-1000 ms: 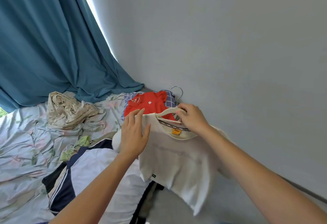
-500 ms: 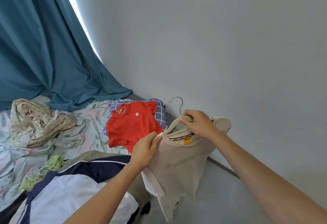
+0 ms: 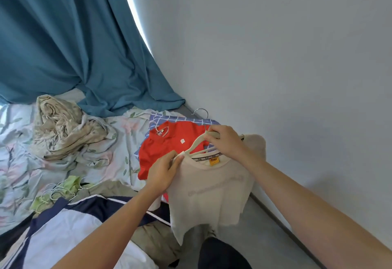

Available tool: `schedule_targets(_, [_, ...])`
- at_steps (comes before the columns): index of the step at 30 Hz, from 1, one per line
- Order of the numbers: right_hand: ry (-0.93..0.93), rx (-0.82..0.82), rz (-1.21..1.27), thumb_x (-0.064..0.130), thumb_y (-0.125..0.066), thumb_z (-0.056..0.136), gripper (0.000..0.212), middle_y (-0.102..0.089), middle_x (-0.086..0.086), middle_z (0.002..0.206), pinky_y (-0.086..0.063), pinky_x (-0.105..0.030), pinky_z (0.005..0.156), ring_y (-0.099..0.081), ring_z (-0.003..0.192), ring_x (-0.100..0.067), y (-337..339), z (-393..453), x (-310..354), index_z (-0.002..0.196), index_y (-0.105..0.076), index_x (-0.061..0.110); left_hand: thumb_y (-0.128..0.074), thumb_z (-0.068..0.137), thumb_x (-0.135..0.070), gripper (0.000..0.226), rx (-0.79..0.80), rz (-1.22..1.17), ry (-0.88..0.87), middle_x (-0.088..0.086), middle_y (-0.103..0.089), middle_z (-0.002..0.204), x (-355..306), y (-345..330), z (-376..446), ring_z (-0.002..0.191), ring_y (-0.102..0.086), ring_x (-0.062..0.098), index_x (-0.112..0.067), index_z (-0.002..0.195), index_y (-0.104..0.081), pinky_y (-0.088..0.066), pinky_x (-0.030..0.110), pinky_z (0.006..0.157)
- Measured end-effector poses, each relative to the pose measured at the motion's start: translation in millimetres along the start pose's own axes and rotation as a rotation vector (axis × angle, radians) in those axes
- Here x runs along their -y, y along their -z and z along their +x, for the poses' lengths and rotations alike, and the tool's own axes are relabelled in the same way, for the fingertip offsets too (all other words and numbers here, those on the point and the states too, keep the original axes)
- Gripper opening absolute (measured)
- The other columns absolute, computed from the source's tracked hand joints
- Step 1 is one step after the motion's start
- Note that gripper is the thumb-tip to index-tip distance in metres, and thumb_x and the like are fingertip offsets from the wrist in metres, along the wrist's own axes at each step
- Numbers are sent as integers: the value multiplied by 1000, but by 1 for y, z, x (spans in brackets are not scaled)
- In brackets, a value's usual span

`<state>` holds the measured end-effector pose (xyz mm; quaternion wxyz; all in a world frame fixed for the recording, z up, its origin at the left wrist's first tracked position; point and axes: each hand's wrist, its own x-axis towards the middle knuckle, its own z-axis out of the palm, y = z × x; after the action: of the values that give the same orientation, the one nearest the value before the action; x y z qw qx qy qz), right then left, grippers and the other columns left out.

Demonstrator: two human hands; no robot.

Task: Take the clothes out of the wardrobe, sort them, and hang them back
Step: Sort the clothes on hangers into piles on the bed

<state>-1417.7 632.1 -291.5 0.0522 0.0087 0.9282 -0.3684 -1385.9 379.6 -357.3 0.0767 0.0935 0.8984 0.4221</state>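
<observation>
A cream T-shirt (image 3: 212,192) with an orange neck label hangs from a cream hanger (image 3: 198,143) that I hold up beside the bed. My right hand (image 3: 224,141) grips the top of the hanger, whose metal hook (image 3: 201,112) sticks up behind it. My left hand (image 3: 164,173) pinches the shirt's left shoulder at the hanger's arm. Behind the shirt a red polo shirt (image 3: 169,147) lies flat on a blue checked garment (image 3: 178,118) on the bed.
A navy and white garment (image 3: 70,226) lies on the bed's near side, with green hangers (image 3: 59,190) beside it. A crumpled beige cloth (image 3: 63,128) sits on the floral sheet (image 3: 17,158). A teal curtain (image 3: 74,46) hangs behind; a grey wall (image 3: 275,56) runs along the right.
The cream shirt on its hanger has been lifted off the bed and hangs free. My left hand went from resting flat on the shoulder to pinching it. The view swung left.
</observation>
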Motion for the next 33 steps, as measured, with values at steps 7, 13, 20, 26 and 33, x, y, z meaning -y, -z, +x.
schedule_targets(7, [101, 269, -48, 40, -61, 102, 20, -72, 6, 95, -53, -38, 76, -67, 87, -15, -67, 195, -42, 105, -72, 23, -49, 109, -29, 24, 38, 138, 162, -3, -56, 82, 89, -6, 135, 80, -54, 22, -16, 89, -50, -45, 44, 74])
schedule_targets(13, [158, 166, -131, 31, -58, 102, 21, -67, -3, 115, -48, -40, 86, -57, 110, -24, -175, 324, -90, 117, -66, 20, -51, 102, -13, 29, -69, 305, 283, 6, -53, 115, 197, -26, 218, 114, -49, 28, -16, 129, -58, -46, 43, 88])
schedule_targets(20, [203, 382, -293, 27, -59, 100, 43, -56, -9, 140, -44, -46, 107, -47, 133, -31, -279, 298, -116, 140, -55, 14, -59, 99, -22, 47, -62, 373, 535, 7, -52, 132, 263, -46, 140, 127, -48, 31, -21, 145, -49, -50, 49, 94])
schedule_targets(26, [342, 569, -318, 30, -57, 102, 44, -55, -8, 141, -44, -46, 108, -48, 131, -29, -348, 237, -65, 143, -52, 15, -58, 97, -24, 48, -113, 394, 731, 7, -53, 125, 310, -17, 23, 118, -49, 36, -19, 144, -49, -49, 48, 85])
schedule_targets(33, [459, 698, -306, 35, -54, 104, 43, -54, -7, 139, -45, -45, 106, -46, 133, -29, -464, 162, 14, 142, -51, 17, -53, 102, -30, 41, -218, 363, 908, 7, -55, 128, 376, 19, -107, 120, -51, 35, -19, 141, -51, -49, 47, 89])
